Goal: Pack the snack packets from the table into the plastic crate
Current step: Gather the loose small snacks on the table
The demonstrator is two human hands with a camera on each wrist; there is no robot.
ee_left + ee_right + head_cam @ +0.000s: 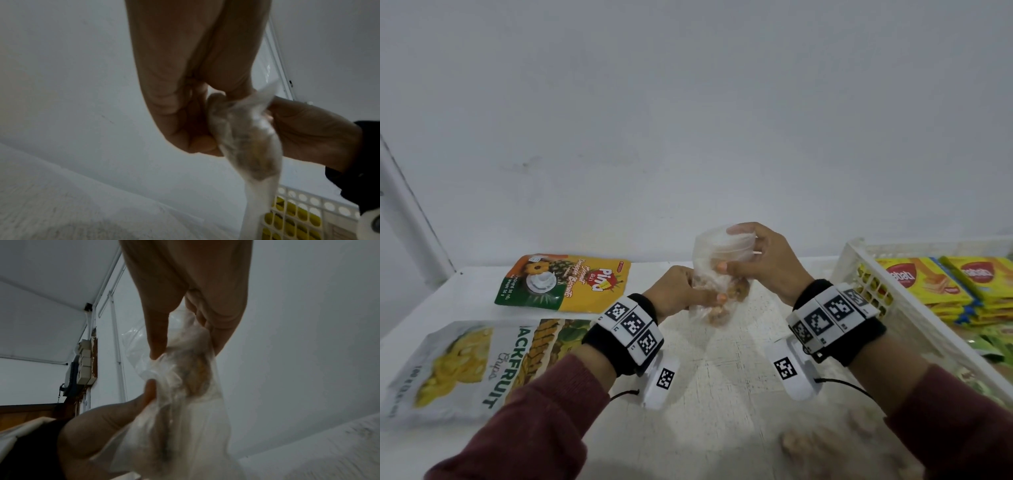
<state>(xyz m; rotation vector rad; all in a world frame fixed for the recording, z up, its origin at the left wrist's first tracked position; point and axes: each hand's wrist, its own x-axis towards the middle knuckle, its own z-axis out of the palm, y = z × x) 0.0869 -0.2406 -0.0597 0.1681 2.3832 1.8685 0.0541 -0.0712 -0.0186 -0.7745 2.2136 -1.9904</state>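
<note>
A clear plastic bag of brown snacks (717, 274) is held upright above the table between both hands. My left hand (685, 291) grips its lower part, fingers curled round the snacks. My right hand (753, 260) pinches the upper part, thumb on the crumpled top. The left wrist view shows the bag (246, 142) between left fingers (185, 126) and the right palm. In the right wrist view the right fingers (160, 331) pinch the bag (185, 378). The white plastic crate (859, 274) at right holds yellow wafer packets (924, 284).
A yellow pineapple biscuit packet (566, 282) lies flat at the table's back left. A large jackfruit chips bag (469, 366) lies near the front left under my left forearm. The white wall stands close behind the table (722, 359).
</note>
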